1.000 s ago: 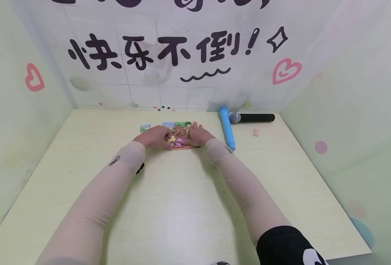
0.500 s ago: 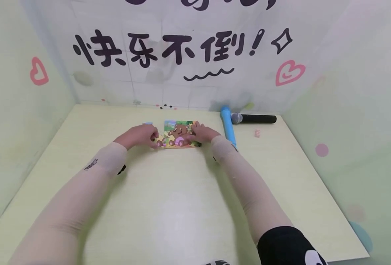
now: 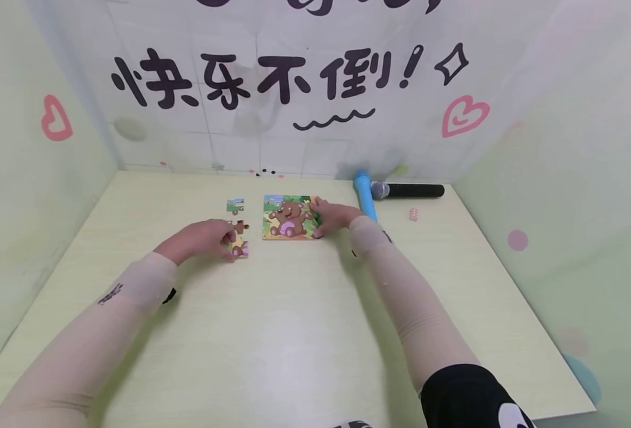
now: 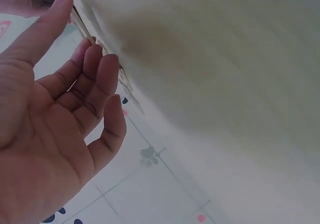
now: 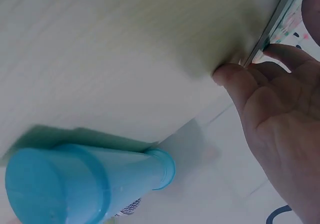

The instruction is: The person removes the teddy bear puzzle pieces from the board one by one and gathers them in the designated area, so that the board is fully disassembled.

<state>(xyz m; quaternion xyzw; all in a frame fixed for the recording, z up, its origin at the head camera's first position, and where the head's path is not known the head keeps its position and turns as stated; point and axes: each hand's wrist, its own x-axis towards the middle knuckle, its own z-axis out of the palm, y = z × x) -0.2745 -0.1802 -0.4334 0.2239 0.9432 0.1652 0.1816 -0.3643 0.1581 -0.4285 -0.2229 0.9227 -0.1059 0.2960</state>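
A jigsaw puzzle (image 3: 291, 220) with a brown bear lies at the back middle of the table. My right hand (image 3: 336, 215) holds its right edge, with thumb and fingers around the corner side. In the right wrist view, fingertips (image 5: 232, 73) meet the thin edge. To the left lie loose bear puzzle pieces (image 3: 240, 249), a leg piece and a brown piece above it. My left hand (image 3: 200, 239) grips these at their left side, partly covering them. Curved fingers (image 4: 102, 76) meet the edge of the pieces in the left wrist view. Another piece (image 3: 235, 205) lies farther back.
A blue microphone (image 3: 365, 193) stands out right of my right hand, lying flat beside a black microphone (image 3: 411, 190). A small pink block (image 3: 414, 214) lies near them. The lettered back wall (image 3: 294, 148) closes off the far table edge.
My left hand has drawn pieces leftward and nearer, away from the puzzle. The upper left piece is uncovered again. My right hand has shifted slightly right to the puzzle's edge.
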